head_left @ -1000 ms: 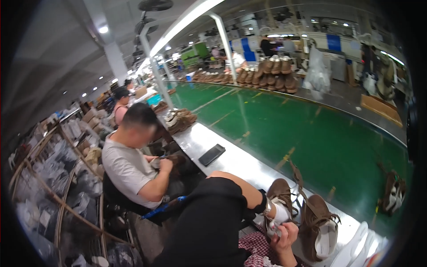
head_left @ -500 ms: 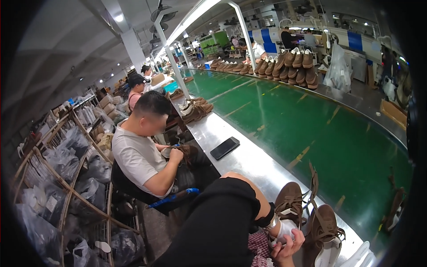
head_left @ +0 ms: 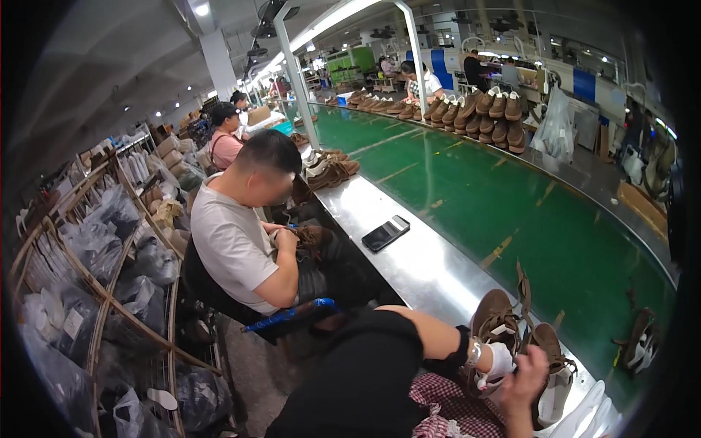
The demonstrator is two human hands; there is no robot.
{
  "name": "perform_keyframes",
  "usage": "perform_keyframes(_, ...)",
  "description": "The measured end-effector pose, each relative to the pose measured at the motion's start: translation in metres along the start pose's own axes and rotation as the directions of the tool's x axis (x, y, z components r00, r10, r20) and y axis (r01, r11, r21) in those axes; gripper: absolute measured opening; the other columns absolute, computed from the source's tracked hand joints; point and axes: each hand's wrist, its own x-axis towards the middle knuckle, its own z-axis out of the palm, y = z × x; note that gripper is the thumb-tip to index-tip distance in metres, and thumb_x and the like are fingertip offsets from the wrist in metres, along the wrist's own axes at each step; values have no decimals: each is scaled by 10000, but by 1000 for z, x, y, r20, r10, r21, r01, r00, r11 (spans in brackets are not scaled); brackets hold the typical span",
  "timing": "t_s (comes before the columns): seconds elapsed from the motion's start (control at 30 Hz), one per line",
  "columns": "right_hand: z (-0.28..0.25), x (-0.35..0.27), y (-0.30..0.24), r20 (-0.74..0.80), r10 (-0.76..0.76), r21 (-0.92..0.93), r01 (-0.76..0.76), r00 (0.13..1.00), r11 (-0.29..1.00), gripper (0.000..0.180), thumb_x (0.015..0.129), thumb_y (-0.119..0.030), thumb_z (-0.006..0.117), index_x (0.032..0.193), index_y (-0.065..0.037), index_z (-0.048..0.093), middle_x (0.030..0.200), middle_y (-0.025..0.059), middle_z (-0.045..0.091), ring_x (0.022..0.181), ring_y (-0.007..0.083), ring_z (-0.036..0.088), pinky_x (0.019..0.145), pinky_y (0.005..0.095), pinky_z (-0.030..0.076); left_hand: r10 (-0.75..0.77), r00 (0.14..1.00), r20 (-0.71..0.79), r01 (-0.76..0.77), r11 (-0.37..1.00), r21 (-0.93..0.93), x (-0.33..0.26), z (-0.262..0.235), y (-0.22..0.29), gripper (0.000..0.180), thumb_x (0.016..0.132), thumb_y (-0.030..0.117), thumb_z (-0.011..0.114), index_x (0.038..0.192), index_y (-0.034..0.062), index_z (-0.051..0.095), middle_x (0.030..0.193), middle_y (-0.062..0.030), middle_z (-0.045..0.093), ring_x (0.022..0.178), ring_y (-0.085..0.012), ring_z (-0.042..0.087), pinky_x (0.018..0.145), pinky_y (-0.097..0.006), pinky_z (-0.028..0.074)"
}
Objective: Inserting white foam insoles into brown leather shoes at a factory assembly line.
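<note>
My left hand (head_left: 499,360), in a white glove or covering below a bracelet and a black wrist band, is beside a brown lace-up shoe (head_left: 493,312). Its fingers are mostly hidden. My right hand (head_left: 526,379), bare and slightly blurred, is raised just right of it, fingers loosely bent and apart, with nothing visible in them. Behind my right hand stands a second brown shoe (head_left: 548,340), pale inside, its laces loose. White flat pieces (head_left: 590,417) lie by the metal ledge's near end. Red-and-white checked cloth (head_left: 456,401) covers my lap.
A phone (head_left: 386,233) lies on the metal ledge (head_left: 438,281) along the green conveyor belt (head_left: 453,197). A seated co-worker (head_left: 237,237) handles a brown shoe at left. Shoes are stacked (head_left: 482,120) across the belt; a rack (head_left: 109,299) of bagged items stands left.
My right hand has risen and shifted right, away from the white covering on my left hand. My left hand has moved a little right and up. The view has shifted slightly.
</note>
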Motion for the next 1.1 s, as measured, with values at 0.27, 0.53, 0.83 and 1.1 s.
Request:
perform_keyframes(0.27,-94,-54,93,291,662,-260,-608,691,750,275,591,-75,612,803,-1,453,793,150,522,757,309,515,667,395,404,-805,455,-382,365,559,-744,-100,13,7,778,628,426,658,1200,6,339,1166,-217,420,1059,-376,444,908,-385,373)
perform_keyframes(0.53,-52,-78,122,282,793,-293,-739,540,607,292,652,-266,609,635,24,582,513,176,516,472,282,519,481,391,403,-835,516,-190,419,439,-795,-45,49,18,814,690,288,554,1286,-103,160,1267,-295,287,1052,-389,461,872,-380,415)
perform_keyframes(0.83,-45,-44,13,-208,599,-188,-632,773,752,105,676,-55,583,761,2,562,688,157,543,622,346,535,530,421,407,-564,429,-706,-41,769,-638,-32,45,35,602,696,17,423,1272,-60,264,1287,-307,281,1081,-442,423,918,-420,356)
perform_keyframes(1.1,-42,-45,28,70,736,-268,-698,673,664,182,678,-106,609,830,-15,569,732,136,560,658,308,555,543,391,433,-513,553,-657,21,797,-604,-37,43,13,611,721,60,456,1283,-59,249,1239,-285,336,1000,-410,483,834,-385,418)
